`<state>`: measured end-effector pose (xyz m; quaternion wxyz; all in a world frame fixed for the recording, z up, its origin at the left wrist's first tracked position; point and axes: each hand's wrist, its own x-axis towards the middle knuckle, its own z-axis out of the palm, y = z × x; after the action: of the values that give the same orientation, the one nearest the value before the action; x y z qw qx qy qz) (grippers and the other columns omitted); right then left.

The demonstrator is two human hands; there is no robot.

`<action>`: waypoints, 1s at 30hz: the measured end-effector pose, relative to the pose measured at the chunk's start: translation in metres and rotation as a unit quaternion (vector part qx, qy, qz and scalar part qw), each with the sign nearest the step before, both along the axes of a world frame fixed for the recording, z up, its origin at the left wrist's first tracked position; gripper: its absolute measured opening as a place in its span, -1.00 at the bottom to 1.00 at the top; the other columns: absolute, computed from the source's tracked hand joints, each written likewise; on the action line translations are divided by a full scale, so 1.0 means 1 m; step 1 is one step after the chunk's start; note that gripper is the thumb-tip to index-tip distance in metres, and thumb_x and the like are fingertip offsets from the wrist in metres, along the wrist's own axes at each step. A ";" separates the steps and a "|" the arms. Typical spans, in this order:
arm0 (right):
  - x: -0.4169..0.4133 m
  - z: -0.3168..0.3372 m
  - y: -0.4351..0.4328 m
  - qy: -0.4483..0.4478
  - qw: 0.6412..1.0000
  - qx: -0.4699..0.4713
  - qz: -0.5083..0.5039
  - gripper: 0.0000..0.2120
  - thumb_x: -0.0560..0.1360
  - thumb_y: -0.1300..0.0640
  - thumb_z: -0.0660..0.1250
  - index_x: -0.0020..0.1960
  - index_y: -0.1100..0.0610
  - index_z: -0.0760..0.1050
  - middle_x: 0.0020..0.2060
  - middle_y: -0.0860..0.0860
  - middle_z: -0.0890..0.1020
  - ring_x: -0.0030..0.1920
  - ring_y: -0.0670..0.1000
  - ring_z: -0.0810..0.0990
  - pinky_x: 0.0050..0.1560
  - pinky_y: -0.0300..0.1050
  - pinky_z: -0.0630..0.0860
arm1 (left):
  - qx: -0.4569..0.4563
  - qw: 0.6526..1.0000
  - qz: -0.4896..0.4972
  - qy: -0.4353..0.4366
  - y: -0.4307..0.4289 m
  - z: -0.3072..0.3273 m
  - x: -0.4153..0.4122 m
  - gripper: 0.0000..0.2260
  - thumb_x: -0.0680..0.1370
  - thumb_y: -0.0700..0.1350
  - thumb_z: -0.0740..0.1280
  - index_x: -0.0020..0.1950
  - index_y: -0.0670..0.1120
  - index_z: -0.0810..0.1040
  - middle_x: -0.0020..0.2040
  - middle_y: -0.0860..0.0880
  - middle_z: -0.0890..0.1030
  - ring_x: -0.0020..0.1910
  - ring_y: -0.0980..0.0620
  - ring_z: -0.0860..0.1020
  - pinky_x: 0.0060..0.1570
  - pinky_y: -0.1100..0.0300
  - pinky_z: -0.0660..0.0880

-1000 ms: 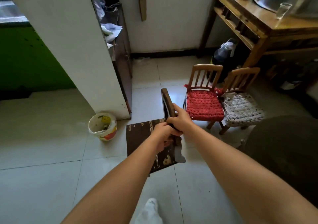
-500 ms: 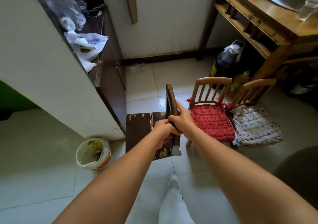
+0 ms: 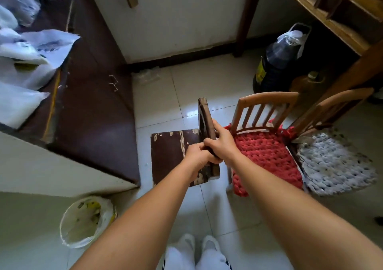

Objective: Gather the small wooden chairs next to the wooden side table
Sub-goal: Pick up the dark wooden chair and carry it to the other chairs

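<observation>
Both hands, left hand (image 3: 198, 155) and right hand (image 3: 222, 143), are closed around the dark chair's (image 3: 176, 151) backrest, setting it just beside the red-seated chair (image 3: 267, 155) and grey-seated chair (image 3: 335, 166) near the desk (image 3: 339, 25).

A single wide-angle view from a camera on the person's head, looking steeply down and forward. Both bare forearms reach away from the lens, hands (image 3: 209, 151) meeting mid-frame, close to the camera. White socks (image 3: 199, 253) at the bottom edge lie directly below it. The tiled floor (image 3: 161, 103) fills the centre. Straight lines bow towards the edges. No second view exists.
</observation>
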<state>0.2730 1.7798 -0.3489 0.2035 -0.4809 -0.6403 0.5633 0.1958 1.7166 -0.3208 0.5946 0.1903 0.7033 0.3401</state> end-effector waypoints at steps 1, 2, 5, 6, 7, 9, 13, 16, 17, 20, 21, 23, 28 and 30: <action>-0.001 -0.014 0.008 0.002 1.000 -0.005 -0.007 -0.42 0.43 0.36 0.28 0.40 0.02 0.30 -0.03 0.02 0.54 -0.02 -0.03 0.54 -0.08 -0.34 0.48 | 0.000 1.000 -0.007 0.002 0.009 -0.013 -0.002 -0.67 0.30 -0.43 0.38 0.01 -0.18 0.61 -0.18 -0.15 0.66 -0.16 -0.10 0.63 -0.43 0.30 0.46; -0.002 -0.027 0.016 0.004 1.000 -0.008 -0.015 -0.42 0.43 0.36 0.27 0.39 0.01 0.31 -0.02 0.04 0.56 -0.02 -0.03 0.54 -0.07 -0.32 0.48 | -0.001 1.000 -0.014 0.005 0.018 -0.026 -0.003 -0.66 0.30 -0.43 0.38 0.03 -0.19 0.61 -0.15 -0.18 0.66 -0.12 -0.13 0.63 -0.37 0.26 0.50; -0.006 -0.055 0.035 0.005 1.000 -0.016 -0.024 -0.43 0.42 0.37 0.27 0.37 0.01 0.33 -0.02 0.04 0.57 0.01 -0.01 0.56 -0.07 -0.32 0.48 | 0.004 1.000 -0.015 0.012 0.040 -0.058 -0.007 -0.64 0.29 -0.44 0.38 0.06 -0.23 0.61 -0.09 -0.24 0.66 -0.03 -0.19 0.62 -0.08 0.09 0.57; -0.005 -0.061 0.041 0.005 1.000 -0.019 -0.024 -0.43 0.42 0.37 0.27 0.37 0.03 0.34 -0.03 0.01 0.57 0.02 0.00 0.56 -0.08 -0.33 0.49 | 0.009 1.000 -0.015 0.013 0.045 -0.064 -0.006 -0.64 0.30 -0.43 0.38 0.07 -0.23 0.61 -0.10 -0.22 0.66 -0.03 -0.18 0.61 -0.09 0.11 0.56; -0.004 -0.067 0.048 0.007 0.999 -0.020 -0.026 -0.44 0.41 0.37 0.27 0.37 0.06 0.34 -0.03 0.00 0.57 0.04 0.01 0.57 -0.08 -0.33 0.50 | 0.014 1.000 -0.018 0.012 0.052 -0.071 -0.005 -0.65 0.31 -0.42 0.38 0.07 -0.22 0.61 -0.10 -0.20 0.65 -0.02 -0.16 0.60 -0.09 0.13 0.55; -0.001 -0.077 0.064 0.003 0.999 -0.026 -0.028 -0.44 0.42 0.36 0.29 0.38 0.07 0.34 -0.01 0.02 0.57 0.06 0.02 0.57 -0.12 -0.32 0.51 | 0.022 0.999 -0.028 0.008 0.065 -0.081 -0.003 -0.68 0.35 -0.38 0.39 0.07 -0.19 0.60 -0.08 -0.16 0.65 0.00 -0.12 0.59 -0.08 0.15 0.52; 0.007 -0.089 0.084 -0.010 0.999 -0.024 -0.037 -0.49 0.44 0.31 0.30 0.35 0.03 0.36 -0.03 0.00 0.57 0.06 0.04 0.58 -0.19 -0.35 0.52 | 0.037 0.999 -0.029 -0.010 0.082 -0.094 0.003 -0.70 0.36 -0.38 0.39 0.06 -0.15 0.58 -0.12 -0.09 0.64 -0.04 -0.07 0.58 -0.24 0.25 0.47; 0.014 -0.099 0.091 -0.014 0.998 -0.026 -0.057 -0.46 0.46 0.29 0.32 0.40 0.05 0.32 0.09 0.06 0.58 0.11 0.05 0.57 -0.26 -0.47 0.51 | 0.057 0.997 -0.044 -0.015 0.090 -0.106 0.008 -0.51 0.36 -0.37 0.41 0.28 -0.15 0.49 -0.02 -0.04 0.63 -0.06 0.02 0.57 -0.33 0.35 0.46; 0.018 -0.103 0.093 -0.012 0.998 -0.024 -0.060 -0.45 0.47 0.28 0.33 0.42 0.04 0.31 0.13 0.08 0.57 0.14 0.05 0.56 -0.25 -0.49 0.51 | 0.062 0.997 -0.048 -0.012 0.092 -0.108 0.011 -0.45 0.36 -0.36 0.42 0.33 -0.13 0.45 -0.02 0.00 0.62 -0.10 0.07 0.56 -0.36 0.39 0.44; 0.027 -0.110 0.097 -0.004 0.996 -0.042 -0.074 -0.44 0.48 0.26 0.34 0.43 -0.01 0.29 0.18 0.06 0.56 0.16 0.03 0.55 -0.27 -0.50 0.49 | 0.057 0.997 -0.045 -0.015 0.096 -0.115 0.021 -0.47 0.38 -0.33 0.43 0.32 -0.10 0.45 -0.16 0.14 0.58 -0.21 0.21 0.51 -0.43 0.43 0.40; 0.029 -0.112 0.098 0.000 0.996 -0.051 -0.077 -0.44 0.48 0.24 0.35 0.43 -0.02 0.29 0.17 0.03 0.56 0.14 0.00 0.55 -0.29 -0.51 0.48 | 0.053 0.998 -0.041 -0.020 0.097 -0.116 0.023 -0.50 0.38 -0.33 0.42 0.29 -0.09 0.47 -0.19 0.15 0.57 -0.21 0.21 0.51 -0.41 0.41 0.41; 0.032 -0.114 0.099 0.001 0.995 -0.057 -0.078 -0.46 0.49 0.22 0.35 0.41 -0.04 0.30 0.13 -0.02 0.55 0.09 -0.05 0.53 -0.32 -0.52 0.46 | 0.040 0.998 -0.042 -0.027 0.099 -0.116 0.023 -0.53 0.38 -0.32 0.42 0.27 -0.06 0.48 -0.20 0.13 0.57 -0.20 0.17 0.53 -0.37 0.34 0.42; 0.030 -0.109 0.099 -0.019 0.995 -0.069 -0.069 -0.46 0.52 0.14 0.32 0.44 -0.06 0.25 0.20 0.01 0.52 0.18 0.00 0.50 -0.10 -0.35 0.49 | 0.014 0.995 -0.099 -0.030 0.104 -0.103 0.009 -0.57 0.42 -0.31 0.36 0.28 -0.09 0.49 0.04 -0.05 0.62 -0.04 0.01 0.54 -0.37 0.26 0.39; 0.029 -0.101 0.097 -0.043 0.994 -0.066 -0.070 -0.49 0.53 0.08 0.29 0.45 -0.05 0.25 0.27 0.04 0.50 0.26 0.06 0.48 0.04 -0.17 0.48 | 0.021 0.994 -0.101 -0.021 0.103 -0.092 0.003 -0.51 0.44 -0.29 0.36 0.35 -0.08 0.43 0.24 -0.07 0.55 0.09 0.01 0.51 -0.25 0.26 0.38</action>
<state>0.3019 1.8764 -0.4499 0.1821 -0.5606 -0.5749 0.5675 0.1991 1.8197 -0.4130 0.6363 0.2660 0.6606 0.2967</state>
